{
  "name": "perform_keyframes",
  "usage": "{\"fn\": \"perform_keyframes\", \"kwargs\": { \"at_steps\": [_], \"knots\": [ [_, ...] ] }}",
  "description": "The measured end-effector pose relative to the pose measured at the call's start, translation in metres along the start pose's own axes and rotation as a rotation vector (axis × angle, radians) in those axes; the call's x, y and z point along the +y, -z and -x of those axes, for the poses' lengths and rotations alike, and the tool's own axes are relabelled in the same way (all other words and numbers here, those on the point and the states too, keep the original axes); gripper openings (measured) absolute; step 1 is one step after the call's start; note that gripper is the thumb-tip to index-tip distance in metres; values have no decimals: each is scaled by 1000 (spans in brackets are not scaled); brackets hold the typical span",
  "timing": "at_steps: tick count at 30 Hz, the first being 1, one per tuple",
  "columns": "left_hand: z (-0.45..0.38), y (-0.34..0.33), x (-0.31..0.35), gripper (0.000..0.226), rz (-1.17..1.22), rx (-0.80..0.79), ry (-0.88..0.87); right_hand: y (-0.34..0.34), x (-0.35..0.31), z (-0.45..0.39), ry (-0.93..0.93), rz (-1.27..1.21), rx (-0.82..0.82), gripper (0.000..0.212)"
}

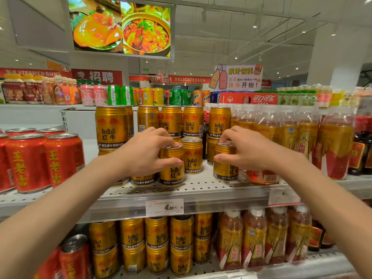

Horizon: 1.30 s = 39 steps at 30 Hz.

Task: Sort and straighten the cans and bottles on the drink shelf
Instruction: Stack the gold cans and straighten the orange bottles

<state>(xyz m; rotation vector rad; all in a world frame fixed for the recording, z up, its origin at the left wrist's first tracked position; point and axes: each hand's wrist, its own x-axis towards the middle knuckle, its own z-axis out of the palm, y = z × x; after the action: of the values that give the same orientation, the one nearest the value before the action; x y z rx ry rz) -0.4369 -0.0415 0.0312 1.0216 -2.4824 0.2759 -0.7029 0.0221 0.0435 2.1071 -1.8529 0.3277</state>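
Gold Red Bull cans stand in rows and stacks on the white perforated shelf point(201, 188). My left hand point(145, 152) grips one gold can point(172, 174) at the shelf front, fingers over its top and thumb on its side. My right hand point(247, 150) grips another gold can point(224, 170) to the right, fingertips on its lid and thumb on its side. A third gold can point(192, 158) stands between them, a little further back. More gold cans point(171, 121) are stacked behind.
Red Wanglaoji cans point(40, 160) fill the shelf's left. Yellow-labelled drink bottles point(291, 133) stand at the right, close to my right hand. A price tag point(164, 207) hangs on the shelf edge. The lower shelf holds more gold cans point(157, 242) and bottles point(255, 238).
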Motion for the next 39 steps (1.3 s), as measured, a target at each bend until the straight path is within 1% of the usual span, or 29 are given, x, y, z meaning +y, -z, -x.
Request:
{"fn": "perform_keyframes", "kwargs": {
  "at_steps": [2,4,7,9,14,17,21,27,30,33,39],
  "knots": [
    [1,0,-4,66,19,-6,-11,4,1,3,32,-46,-26,51],
    [3,-1,-6,67,60,-10,-5,1,3,5,47,-23,9,49],
    [3,-2,-8,70,61,-20,4,-5,2,8,39,58,43,52],
    [3,-1,-8,70,58,-29,8,-7,1,8,58,70,74,54],
    [5,-2,-6,69,50,-24,14,-3,-18,-14,130,-69,120,53],
    [5,-3,-6,72,40,-23,23,-9,-32,-39,150,-136,75,49],
    [6,-4,-7,70,41,-19,30,-13,-41,-57,96,-203,-26,43],
    [6,-5,-5,67,43,-4,27,-7,-34,-56,84,-309,-16,35],
    [4,-5,-6,66,60,-8,25,1,-25,-43,88,-341,-20,33],
    [2,-6,-6,64,25,-8,21,5,-20,-30,109,-351,-40,33],
    [2,-8,-4,62,-9,15,26,2,-23,-18,130,-417,18,35]
  ]
}}
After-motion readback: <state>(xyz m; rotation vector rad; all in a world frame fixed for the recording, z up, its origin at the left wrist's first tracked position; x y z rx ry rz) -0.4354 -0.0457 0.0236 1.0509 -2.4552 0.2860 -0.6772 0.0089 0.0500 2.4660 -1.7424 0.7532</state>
